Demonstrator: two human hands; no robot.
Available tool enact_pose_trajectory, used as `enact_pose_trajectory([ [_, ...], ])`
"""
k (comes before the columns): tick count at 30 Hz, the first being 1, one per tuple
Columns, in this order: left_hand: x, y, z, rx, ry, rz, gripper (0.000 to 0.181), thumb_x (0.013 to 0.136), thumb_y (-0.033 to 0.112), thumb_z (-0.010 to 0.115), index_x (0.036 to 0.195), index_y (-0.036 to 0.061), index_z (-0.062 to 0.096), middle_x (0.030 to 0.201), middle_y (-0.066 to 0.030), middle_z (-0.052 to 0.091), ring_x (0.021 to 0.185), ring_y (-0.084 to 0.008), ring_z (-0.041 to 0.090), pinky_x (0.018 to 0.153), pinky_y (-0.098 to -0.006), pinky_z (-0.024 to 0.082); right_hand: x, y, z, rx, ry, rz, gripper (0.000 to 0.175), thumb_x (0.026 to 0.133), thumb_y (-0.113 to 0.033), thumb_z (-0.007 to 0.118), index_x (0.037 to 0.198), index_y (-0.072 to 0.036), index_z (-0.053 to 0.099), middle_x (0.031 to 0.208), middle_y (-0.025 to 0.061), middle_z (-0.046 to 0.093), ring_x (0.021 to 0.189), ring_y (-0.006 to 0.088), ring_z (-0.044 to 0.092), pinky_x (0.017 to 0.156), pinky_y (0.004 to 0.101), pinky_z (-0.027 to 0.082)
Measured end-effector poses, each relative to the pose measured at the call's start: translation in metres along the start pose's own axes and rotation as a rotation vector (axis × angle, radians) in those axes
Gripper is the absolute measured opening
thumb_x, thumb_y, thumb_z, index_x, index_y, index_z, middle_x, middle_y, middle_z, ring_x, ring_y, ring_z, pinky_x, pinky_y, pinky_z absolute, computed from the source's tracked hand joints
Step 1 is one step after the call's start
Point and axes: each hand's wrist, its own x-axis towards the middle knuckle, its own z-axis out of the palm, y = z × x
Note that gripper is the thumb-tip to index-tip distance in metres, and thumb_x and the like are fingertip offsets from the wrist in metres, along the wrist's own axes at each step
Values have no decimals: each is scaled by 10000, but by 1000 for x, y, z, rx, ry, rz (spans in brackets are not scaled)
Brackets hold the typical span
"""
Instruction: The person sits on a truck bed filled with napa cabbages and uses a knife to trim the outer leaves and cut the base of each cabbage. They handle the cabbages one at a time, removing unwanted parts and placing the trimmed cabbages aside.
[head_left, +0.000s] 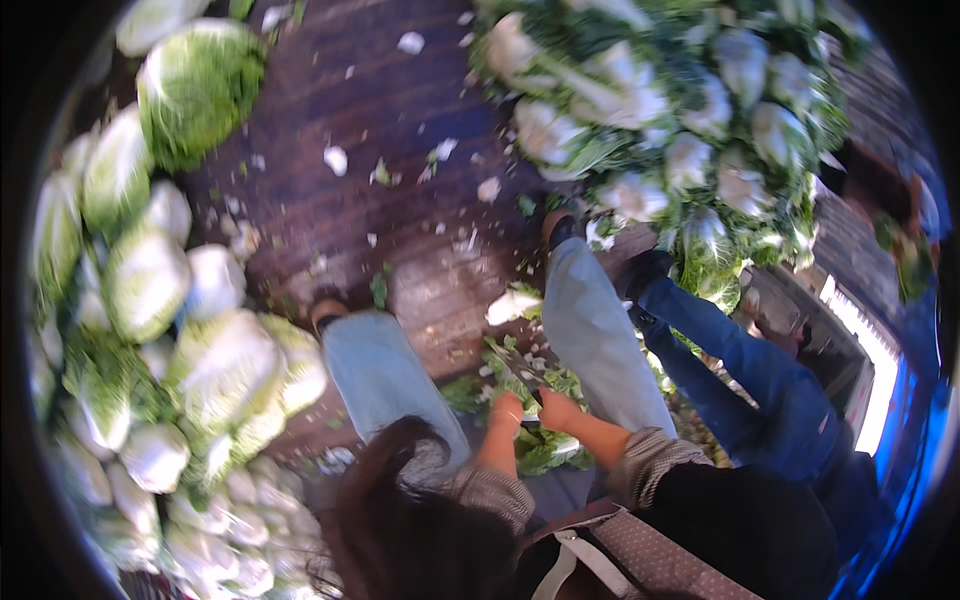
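My right hand (559, 411) is closed around the dark handle of a knife (517, 365), whose blade points up and to the left. Just beside it, my left hand (506, 409) is at a green and white cabbage piece (531, 412); its fingers are blurred, so its grip cannot be made out. Leafy cabbage (551, 450) shows below and between my forearms, and cut leaves and small white bits lie around the blade. A pale trimmed piece (514, 306) lies above the knife on the floor.
Napa cabbages (225, 367) are heaped on the left, and another leafy pile (686, 161) stands at upper right. Scraps litter the dark plank floor (360, 202). A person in blue trousers (739, 360) stands close on my right. Another person (870, 180) is partly visible at the far right.
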Motion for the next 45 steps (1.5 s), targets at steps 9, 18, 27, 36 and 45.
enact_pose_trajectory([
  [9,-130,22,-394,-914,571,641,295,955,178,437,1186,13,514,1099,-122,598,1019,-190,568,899,-316,443,-137,-121,-154,709,733,-627,559,821,-196,593,1332,-121,381,1052,192,605,912,321,612,754,370,476],
  [18,-155,-86,-478,-634,719,-160,293,895,218,478,1119,47,560,975,-64,627,819,-151,574,689,-263,431,-44,-131,-226,326,622,-444,506,855,-343,482,1323,-186,368,867,167,627,771,344,621,657,432,496],
  [27,-44,85,-390,-695,509,209,289,942,195,465,1173,27,505,1061,-89,601,981,-180,562,869,-284,432,129,-188,-232,-31,1014,-928,313,768,-166,498,1063,-62,518,765,52,550,712,215,598,640,340,460],
  [36,27,117,-349,-647,386,341,237,916,109,486,1111,-23,513,974,-74,600,896,-129,564,810,-246,448,159,-198,-273,201,1013,-633,205,750,-169,519,925,-86,585,880,72,607,935,257,541,768,383,427],
  [45,79,135,-431,-344,530,582,231,879,106,533,1066,-25,569,948,-90,618,844,-128,567,764,-252,464,4,83,-537,137,2613,-238,151,656,-61,592,802,-93,573,796,94,550,764,281,522,653,394,407],
])
